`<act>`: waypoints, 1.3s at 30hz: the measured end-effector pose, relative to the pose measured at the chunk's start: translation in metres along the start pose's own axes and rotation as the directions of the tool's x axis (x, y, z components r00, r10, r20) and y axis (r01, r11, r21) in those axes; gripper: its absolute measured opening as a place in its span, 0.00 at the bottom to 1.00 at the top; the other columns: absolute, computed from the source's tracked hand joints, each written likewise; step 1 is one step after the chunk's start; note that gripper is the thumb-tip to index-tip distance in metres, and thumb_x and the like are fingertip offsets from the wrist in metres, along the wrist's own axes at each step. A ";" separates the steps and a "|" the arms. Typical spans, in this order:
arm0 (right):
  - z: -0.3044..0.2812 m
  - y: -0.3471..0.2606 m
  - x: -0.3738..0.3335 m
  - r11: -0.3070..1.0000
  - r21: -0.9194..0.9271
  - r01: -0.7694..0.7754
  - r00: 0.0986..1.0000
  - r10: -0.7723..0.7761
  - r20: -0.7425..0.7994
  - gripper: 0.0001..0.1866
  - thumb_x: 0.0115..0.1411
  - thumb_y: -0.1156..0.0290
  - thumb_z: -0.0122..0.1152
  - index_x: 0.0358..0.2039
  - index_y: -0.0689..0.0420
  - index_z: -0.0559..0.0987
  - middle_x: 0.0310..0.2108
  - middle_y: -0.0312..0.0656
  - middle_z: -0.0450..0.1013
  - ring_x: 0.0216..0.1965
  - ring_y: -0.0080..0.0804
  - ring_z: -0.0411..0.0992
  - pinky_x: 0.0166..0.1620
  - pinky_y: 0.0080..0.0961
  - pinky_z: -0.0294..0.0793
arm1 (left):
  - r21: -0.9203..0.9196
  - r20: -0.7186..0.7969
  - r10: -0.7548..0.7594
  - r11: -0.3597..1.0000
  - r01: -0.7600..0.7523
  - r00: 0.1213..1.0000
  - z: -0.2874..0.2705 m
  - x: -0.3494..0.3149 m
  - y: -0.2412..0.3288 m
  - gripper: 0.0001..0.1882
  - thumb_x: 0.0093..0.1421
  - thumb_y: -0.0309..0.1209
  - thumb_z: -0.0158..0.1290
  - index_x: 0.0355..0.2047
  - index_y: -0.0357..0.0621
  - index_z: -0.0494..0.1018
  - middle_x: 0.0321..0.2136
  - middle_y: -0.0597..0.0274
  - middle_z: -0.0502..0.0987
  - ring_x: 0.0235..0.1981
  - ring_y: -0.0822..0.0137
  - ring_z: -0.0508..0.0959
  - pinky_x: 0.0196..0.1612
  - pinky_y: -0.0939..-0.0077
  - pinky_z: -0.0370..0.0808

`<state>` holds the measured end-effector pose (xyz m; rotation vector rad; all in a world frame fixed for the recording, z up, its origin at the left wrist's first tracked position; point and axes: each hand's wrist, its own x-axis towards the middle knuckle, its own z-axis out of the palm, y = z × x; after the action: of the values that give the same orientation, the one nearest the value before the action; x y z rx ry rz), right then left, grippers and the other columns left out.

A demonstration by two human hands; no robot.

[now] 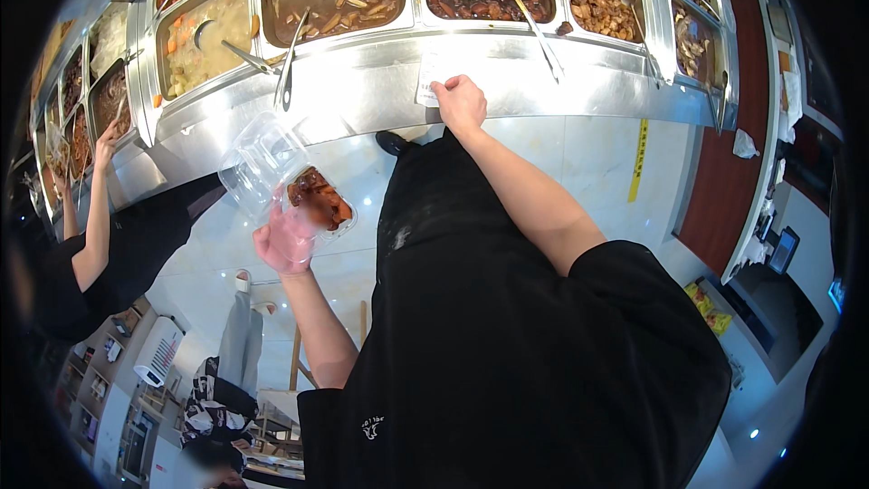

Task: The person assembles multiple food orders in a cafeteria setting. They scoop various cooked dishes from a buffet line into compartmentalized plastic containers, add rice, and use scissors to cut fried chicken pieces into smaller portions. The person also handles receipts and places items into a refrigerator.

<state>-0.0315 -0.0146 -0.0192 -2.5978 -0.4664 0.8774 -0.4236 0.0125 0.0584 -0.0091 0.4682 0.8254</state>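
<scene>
One clear box [262, 158] held open beside a steel desk [362, 71]
Left hand [288, 240], grip closed around the box's underside, seemingly keeps the food [317, 195] level; right hand [462, 103] pinches a white slip [426, 87] over the desk

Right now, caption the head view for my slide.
Left hand holding an open clear container of food, right hand gripping a white slip, at a steel food counter.

The container [262, 158] (food [312, 196] inside) is left of the paper slip [426, 83].
</scene>
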 end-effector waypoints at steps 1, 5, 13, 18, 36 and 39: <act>0.000 -0.001 0.000 1.000 -0.003 0.004 1.000 -0.004 -0.003 0.20 0.55 0.52 0.68 0.37 0.55 0.81 0.35 0.47 0.81 0.41 0.47 0.79 0.47 0.40 0.76 | -0.008 -0.002 0.004 1.000 -0.004 1.000 -0.002 -0.001 0.002 0.44 0.60 0.38 0.50 0.74 0.40 0.46 0.62 0.47 0.68 0.49 0.59 0.74 0.43 0.64 0.76; 0.001 0.000 0.001 1.000 -0.011 0.007 1.000 -0.007 -0.018 0.18 0.55 0.54 0.68 0.36 0.55 0.81 0.35 0.47 0.81 0.41 0.47 0.79 0.47 0.40 0.76 | 0.010 -0.045 0.028 1.000 -0.027 0.999 0.001 0.000 0.004 0.43 0.60 0.38 0.50 0.73 0.40 0.48 0.61 0.47 0.68 0.49 0.59 0.74 0.43 0.64 0.77; 0.003 0.001 0.004 1.000 0.008 -0.012 1.000 0.012 -0.023 0.17 0.55 0.54 0.69 0.35 0.55 0.83 0.34 0.46 0.82 0.41 0.46 0.79 0.47 0.39 0.77 | 0.011 -0.069 0.031 0.999 -0.030 0.997 0.004 0.002 0.011 0.43 0.60 0.38 0.50 0.73 0.40 0.49 0.55 0.47 0.72 0.49 0.57 0.75 0.45 0.62 0.77; 0.014 0.013 0.010 0.997 0.013 0.074 0.994 -0.073 -0.084 0.19 0.54 0.53 0.68 0.37 0.56 0.83 0.35 0.48 0.82 0.41 0.49 0.79 0.49 0.41 0.76 | -0.030 -0.084 0.027 0.999 -0.030 0.996 0.002 -0.004 0.003 0.41 0.61 0.39 0.49 0.72 0.40 0.51 0.55 0.46 0.72 0.50 0.56 0.74 0.46 0.60 0.76; 0.030 -0.093 -0.163 0.680 0.651 0.337 0.410 -0.728 0.549 0.10 0.60 0.79 0.62 0.42 0.60 0.78 0.38 0.38 0.79 0.39 0.22 0.77 0.46 0.22 0.76 | -0.100 0.122 0.122 0.989 -0.110 0.985 0.018 0.010 0.006 0.37 0.58 0.43 0.44 0.65 0.34 0.62 0.58 0.46 0.72 0.60 0.51 0.70 0.64 0.51 0.62; 0.030 -0.102 -0.173 0.598 0.573 0.560 0.262 -0.784 0.562 0.13 0.63 0.74 0.63 0.48 0.61 0.77 0.41 0.39 0.78 0.46 0.24 0.75 0.52 0.25 0.74 | -0.104 0.119 0.139 0.986 -0.127 0.983 0.011 0.004 0.013 0.36 0.57 0.43 0.45 0.64 0.35 0.63 0.58 0.47 0.72 0.60 0.52 0.70 0.65 0.53 0.61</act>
<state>-0.1999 0.0104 0.0908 -1.2929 -1.4709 1.5306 -0.4260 0.0264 0.0693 -0.0148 0.3125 0.9732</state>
